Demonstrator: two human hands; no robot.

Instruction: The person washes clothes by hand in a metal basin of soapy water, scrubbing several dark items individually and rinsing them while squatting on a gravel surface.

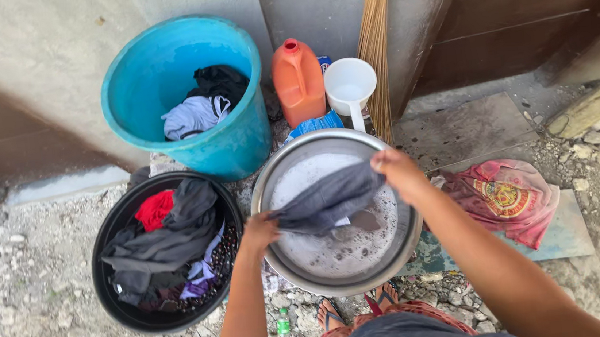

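A round metal basin [271, 171], dull and shiny at the rim, sits on rough gravel ground and holds cloudy, soapy water dotted with foam bubbles. Above it hangs a soft grey garment [328, 199], wet-looking and creased, stretched between both hands. The left hand [258, 231] is clenched on the garment's lower left end over the near rim of the basin; the right hand [397, 169] grips the upper right end, fingers curled shut around a bunched fold. The fingertips of both hands are buried in the cloth and cannot be made out singly. Left of the basin stands a round black tub [106, 282], heaped with limp dark grey, red and pale purple clothes that hide its bottom. Behind it a smooth blue plastic bucket [238, 138] holds black and light-coloured cloth. Against the concrete wall stand an orange plastic jug [298, 81], a white plastic dipper [349, 87] with its handle pointing toward the basin, and a straw broom [374, 44] cut off at the top edge. A crumpled pink cloth [508, 200] lies on a flat slab at the right. Sandalled toes show below the basin, partly hidden by a patterned skirt
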